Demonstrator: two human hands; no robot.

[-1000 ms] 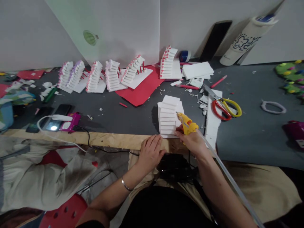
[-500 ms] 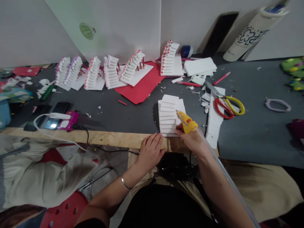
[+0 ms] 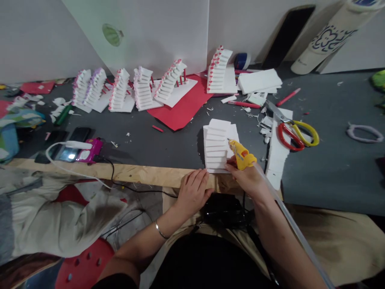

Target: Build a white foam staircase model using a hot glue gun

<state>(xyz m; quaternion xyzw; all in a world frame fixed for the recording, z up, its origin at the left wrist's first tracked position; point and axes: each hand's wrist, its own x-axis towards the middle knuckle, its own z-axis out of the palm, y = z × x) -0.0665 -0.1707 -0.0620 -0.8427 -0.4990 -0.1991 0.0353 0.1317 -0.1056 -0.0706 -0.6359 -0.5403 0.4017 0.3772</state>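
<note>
A white foam staircase model [image 3: 217,145] stands on its white base near the table's front edge. My right hand [image 3: 250,180] is closed round a yellow glue gun [image 3: 241,153], whose nozzle points at the right side of the steps. A long clear glue stick [image 3: 294,228] trails back from the gun along my forearm. My left hand [image 3: 194,190] lies flat with fingers together on the wooden table edge, fingertips touching the model's front corner.
Several finished staircase models [image 3: 141,88] with red and pink trim line the back, some on red paper [image 3: 180,110]. Red and yellow scissors [image 3: 293,132], foam scraps and red sticks lie right. A charging phone [image 3: 73,150] sits left. A black pouch [image 3: 224,208] rests on my lap.
The view has shifted slightly, so everything sits a little further right. Both hands and the glue gun hold nearly the same place against the model.
</note>
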